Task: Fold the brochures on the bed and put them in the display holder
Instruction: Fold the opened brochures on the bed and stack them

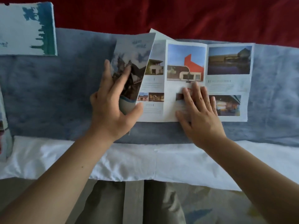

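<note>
Blue blanket (48,97) on a bed, a brochure (229,88) spread open across it.
The left hand (111,102) grips the lifted left panel, mid-fold; the right hand (199,113) lies flat, open, pinning the middle. Next, probably, lay the panel over and crease.

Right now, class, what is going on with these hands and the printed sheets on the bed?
A person is folding a glossy three-panel photo brochure that lies open on a blue-grey blanket. The left hand grips the brochure's left cover panel and has it lifted, swinging it over the inside pages. The right hand lies flat on the middle panel, pinning the sheet down. The right panel is flat and unfolded. Another white and teal printed sheet sits at the far left.
</note>
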